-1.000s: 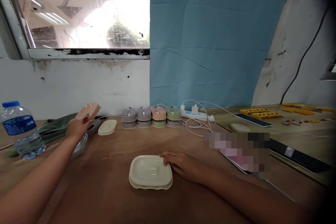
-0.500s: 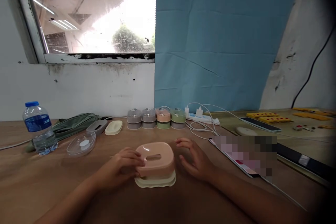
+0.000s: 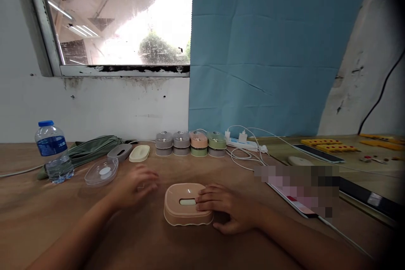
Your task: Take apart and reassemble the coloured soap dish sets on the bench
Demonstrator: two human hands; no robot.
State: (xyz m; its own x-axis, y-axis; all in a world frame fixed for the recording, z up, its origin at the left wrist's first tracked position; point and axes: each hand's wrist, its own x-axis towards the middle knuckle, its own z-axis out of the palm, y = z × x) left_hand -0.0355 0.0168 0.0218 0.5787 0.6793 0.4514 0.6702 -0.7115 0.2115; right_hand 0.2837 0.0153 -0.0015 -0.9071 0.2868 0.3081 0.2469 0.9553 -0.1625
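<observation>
Resting the right hand (image 3: 232, 209) on the right end of the pink cover (image 3: 179, 214), with slightly spread fingers. Showing cream through the cover's slot, well out from the back edge of the table (image 3: 142, 238). Holding nothing in the left hand (image 3: 133, 186), with loosely parted, blurred fingers, between cover and clear case (image 3: 94, 174).

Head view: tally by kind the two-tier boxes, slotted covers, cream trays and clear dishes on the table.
Two-tier boxes in the back row: 4
Slotted covers: 2 (pink cover under the right hand, grey cover)
Cream trays: 2 (loose tray, tray beneath the pink cover)
Clear dish: 1
Total: 9
</observation>
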